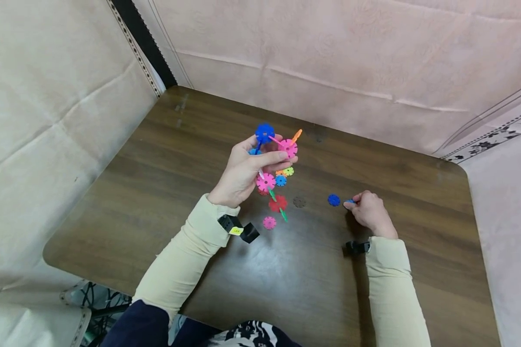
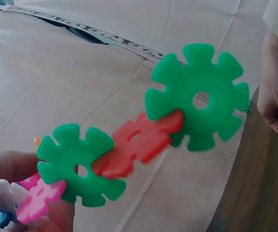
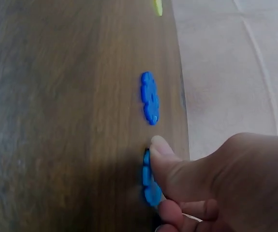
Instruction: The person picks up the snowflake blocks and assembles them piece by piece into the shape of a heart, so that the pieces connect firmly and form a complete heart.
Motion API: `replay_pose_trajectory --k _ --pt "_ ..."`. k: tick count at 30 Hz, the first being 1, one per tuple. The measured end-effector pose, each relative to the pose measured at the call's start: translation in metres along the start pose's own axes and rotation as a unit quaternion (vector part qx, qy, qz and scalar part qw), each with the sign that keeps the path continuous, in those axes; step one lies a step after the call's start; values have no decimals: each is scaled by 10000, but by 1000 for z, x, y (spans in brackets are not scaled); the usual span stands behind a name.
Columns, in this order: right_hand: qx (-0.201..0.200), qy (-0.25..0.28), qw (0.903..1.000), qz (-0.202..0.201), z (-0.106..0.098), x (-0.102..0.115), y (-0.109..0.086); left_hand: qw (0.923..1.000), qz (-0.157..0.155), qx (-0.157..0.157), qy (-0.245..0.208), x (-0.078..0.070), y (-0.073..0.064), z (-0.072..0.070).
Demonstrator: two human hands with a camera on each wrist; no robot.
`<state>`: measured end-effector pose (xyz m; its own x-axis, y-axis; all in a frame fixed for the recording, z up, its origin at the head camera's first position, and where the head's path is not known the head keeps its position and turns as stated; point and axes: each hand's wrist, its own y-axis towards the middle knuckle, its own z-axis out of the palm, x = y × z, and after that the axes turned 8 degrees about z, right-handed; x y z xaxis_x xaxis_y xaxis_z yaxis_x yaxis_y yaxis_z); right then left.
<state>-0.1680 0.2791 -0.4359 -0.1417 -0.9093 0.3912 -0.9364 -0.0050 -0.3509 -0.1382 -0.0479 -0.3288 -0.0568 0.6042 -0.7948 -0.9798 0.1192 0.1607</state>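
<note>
Toward the surface's right edge (image 1: 465,217), your right fingers (image 3: 171,212) pinch a light-blue disc (image 3: 147,175), a dark-blue disc (image 1: 334,200) just left of it. Your left fingers (image 1: 267,159), farther off, grip linked discs (image 1: 266,182).

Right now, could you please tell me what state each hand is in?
Left hand: closed, holding a multicoloured assembly of joined, notched plastic discs.
Right hand: closed, pinching a light-blue, notched plastic disc at the tabletop.
</note>
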Motion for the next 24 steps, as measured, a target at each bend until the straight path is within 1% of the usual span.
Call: replay_pose_trajectory --k 3,9,11,14,16,17,19,20,21,22,23,24 --pt "-123 -165 9998 -21 0 -1 -3 10000 18 54 32 -1 -2 0" --pt "150 -68 9999 23 -2 -1 -6 9999 61 126 59 -2 -4 0" --pt "234 -56 9997 -12 -3 0 -5 9998 87 113 170 -3 -5 0" --pt "356 2 9993 57 -5 1 -5 9988 138 117 461 -3 -7 1" --pt "305 202 9993 66 -7 2 -7 9975 162 161 676 -4 -8 2" --pt "209 377 9991 35 -9 3 -10 9967 190 195 762 -4 -9 2" --pt "-196 872 9959 -134 -13 8 -15 9952 243 274 911 -3 -10 4" --pt "-462 1217 9911 -286 -16 13 -18 9946 263 314 958 -3 -10 4" --pt "-726 1658 9823 -475 -19 20 -20 9939 291 364 998 -3 -11 5" --pt "-953 2137 9697 -701 -22 28 -23 9933 306 409 1032 -2 -11 6" --pt "-1143 2632 9532 -955 -26 37 -27 9928 320 451 1065 -2 -12 7" --pt "-1245 3124 9336 -1233 -30 46 -30 9922 320 494 1101 -1 -12 7"
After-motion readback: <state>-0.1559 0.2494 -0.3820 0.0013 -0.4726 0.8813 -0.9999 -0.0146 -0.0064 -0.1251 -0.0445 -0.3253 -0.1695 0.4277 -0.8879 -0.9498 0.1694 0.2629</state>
